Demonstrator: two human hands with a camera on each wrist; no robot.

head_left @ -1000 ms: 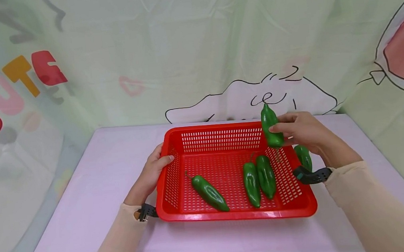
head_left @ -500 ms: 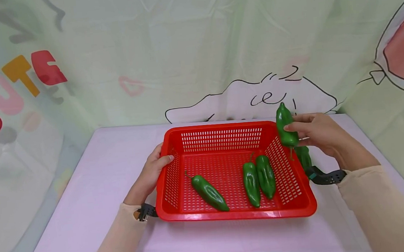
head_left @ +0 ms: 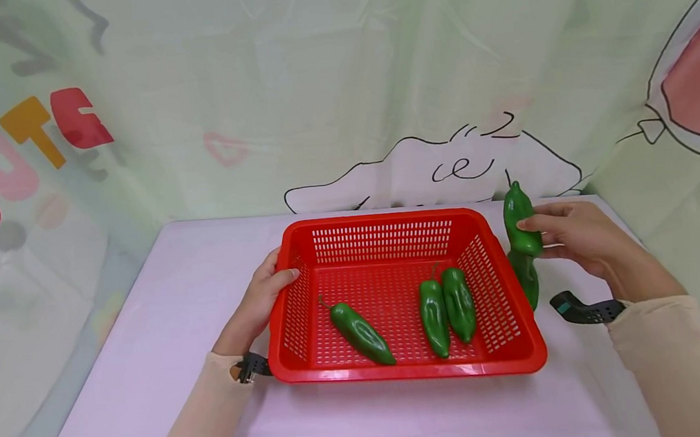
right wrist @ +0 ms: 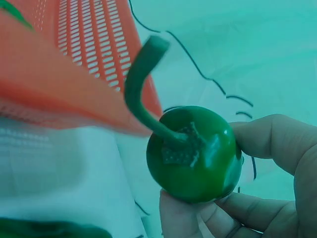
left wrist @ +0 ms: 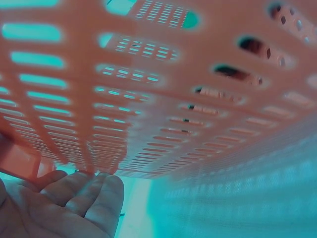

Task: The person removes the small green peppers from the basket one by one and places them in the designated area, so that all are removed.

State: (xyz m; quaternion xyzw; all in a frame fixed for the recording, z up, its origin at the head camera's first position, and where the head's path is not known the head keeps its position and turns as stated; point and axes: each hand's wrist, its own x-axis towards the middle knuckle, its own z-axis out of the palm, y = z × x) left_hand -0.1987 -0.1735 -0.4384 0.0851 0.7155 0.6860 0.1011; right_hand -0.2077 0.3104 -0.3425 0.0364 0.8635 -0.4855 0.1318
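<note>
My right hand [head_left: 583, 236] pinches a green pepper [head_left: 518, 214] between thumb and fingers, just right of the red plastic basket [head_left: 410, 373]. In the right wrist view the held pepper's [right wrist: 203, 158] curved stem faces the camera. My left hand [head_left: 257, 301] grips the basket's left rim, thumb over the edge and fingers [left wrist: 104, 198] against the outer wall. Inside the basket lie three peppers: one at the left [head_left: 362, 334], and two side by side, a pepper [head_left: 435, 318] and another pepper [head_left: 460, 304], at the right.
Another green pepper [head_left: 525, 279] lies outside the basket's right wall, partly hidden behind the held one. The table [head_left: 192, 274] has a pale cover. A printed cloth [head_left: 339, 94] hangs behind and at both sides.
My right hand has carried the pepper rightwards, from above the basket's right end past its rim, over the pepper outside. The left hand keeps its grip on the basket.
</note>
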